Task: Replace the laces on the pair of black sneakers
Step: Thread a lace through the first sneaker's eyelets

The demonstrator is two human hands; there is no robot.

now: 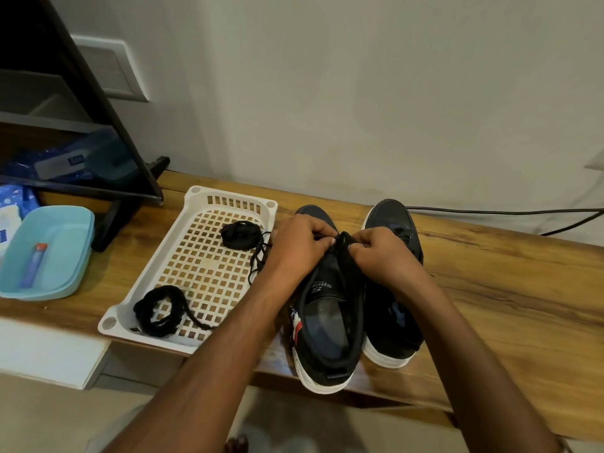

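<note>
Left hand (299,246): grip pinching lace (258,259) at eyelets, frame centre.
Right hand (376,253): grip pinching tongue edge opposite.
Left sneaker (327,322): on table (490,289), centre frame; right sneaker (397,322) touching alongside.
Tray (192,273): left of centre, two coiled laces (157,310) inside.
Risk: trailing lace snagging tray mesh; skipped eyelet, since fingers hide holes.

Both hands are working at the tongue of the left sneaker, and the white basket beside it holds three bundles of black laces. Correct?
Nearly. The head view shows two coiled bundles in the white basket, not three: a far bundle and a near bundle. The left hand and right hand are indeed at the left sneaker tongue.
</note>
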